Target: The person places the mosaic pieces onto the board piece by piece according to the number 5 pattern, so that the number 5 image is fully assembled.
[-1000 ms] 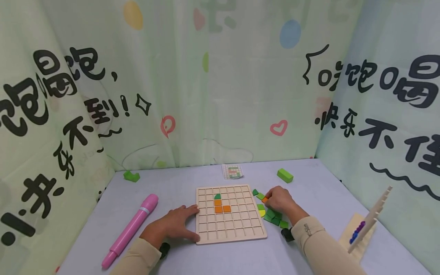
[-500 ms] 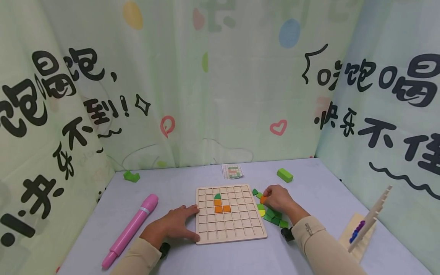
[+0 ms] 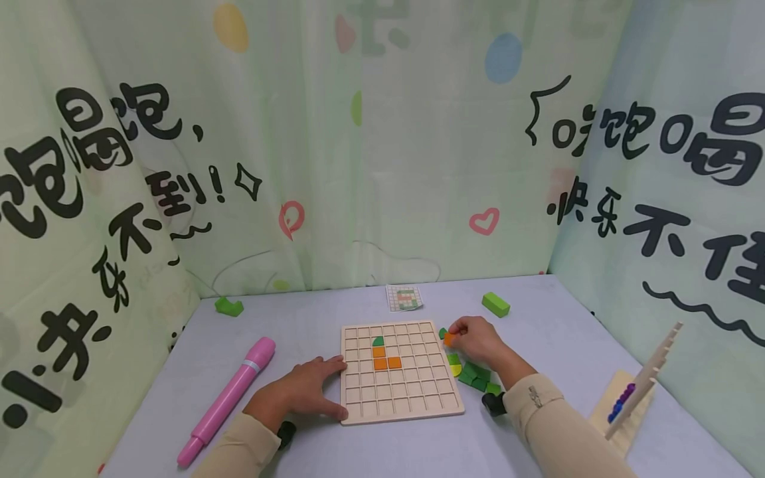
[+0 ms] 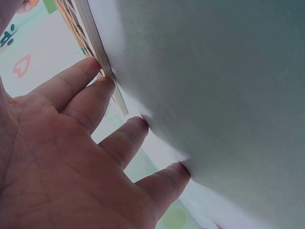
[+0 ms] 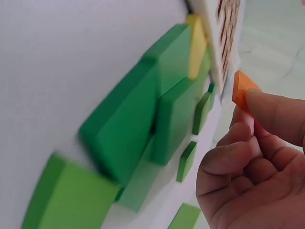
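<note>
My right hand (image 3: 478,340) pinches an orange square tile (image 5: 243,90) between thumb and finger, near the right edge of the wooden grid board (image 3: 412,392). On the board lie several tiles: a green tile with a curved side (image 3: 378,341) above a small group of orange square tiles (image 3: 380,364). My left hand (image 3: 301,390) rests at the board's left edge with fingers spread. In the left wrist view, fingertips (image 4: 106,82) touch the board's side and others reach the tabletop. Below the right hand lies a loose pile of green tiles (image 3: 475,377) with a yellow tile (image 3: 456,370).
Behind the board lies a printed pattern card (image 3: 404,299). A green block (image 3: 496,305) stands at the back right, another green piece (image 3: 229,306) at the back left. A pink tube-shaped object (image 3: 227,401) lies left; a wooden stand with beads (image 3: 627,401) stands right.
My right hand has lifted the orange tile from beside the pile and moved slightly left, towards the board. The left hand has stayed in place.
</note>
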